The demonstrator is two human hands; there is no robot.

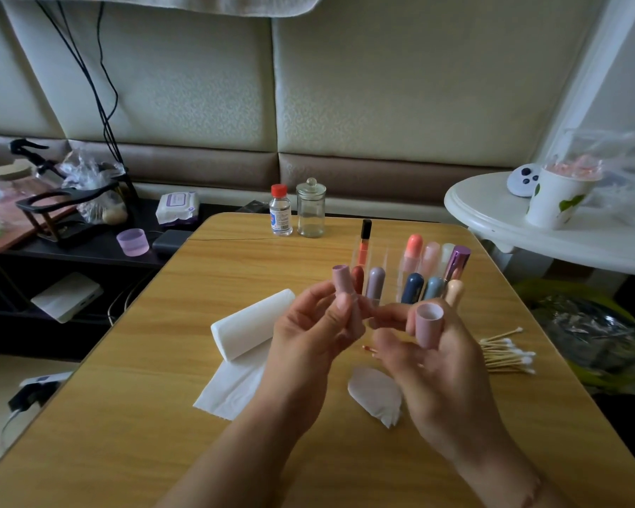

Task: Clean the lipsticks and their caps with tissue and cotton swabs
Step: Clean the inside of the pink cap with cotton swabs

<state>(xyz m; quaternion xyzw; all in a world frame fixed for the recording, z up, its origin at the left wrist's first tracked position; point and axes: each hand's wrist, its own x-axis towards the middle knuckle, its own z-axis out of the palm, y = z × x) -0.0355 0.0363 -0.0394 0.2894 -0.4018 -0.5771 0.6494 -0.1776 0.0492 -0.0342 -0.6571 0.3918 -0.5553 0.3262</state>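
- Head view, far left of the counter (132, 416): a tissue roll (252, 324) lies on its side with a loose sheet (231, 392) spread in front of it, within easy reach for wiping.
- Left hand (308, 335) has its grip closed round a mauve lipstick tube (345, 291), held upright with the open end on top.
- Between the hands, a crumpled tissue (376, 394) lies on the counter, and a used-looking swab (369, 349) peeks out just above it.
- Right hand (433, 364) pinches the matching cap (428, 324), mouth tilted toward the camera, so the inside shows.
- To do this step well, I would keep the cap's mouth facing up, run a swab round the inner wall, then wipe the rim with tissue.
- Behind the hands, other lipsticks (413, 287) stand in a clear holder.
- Far right, fresh cotton swabs (506, 355) lie heaped beside the right hand.
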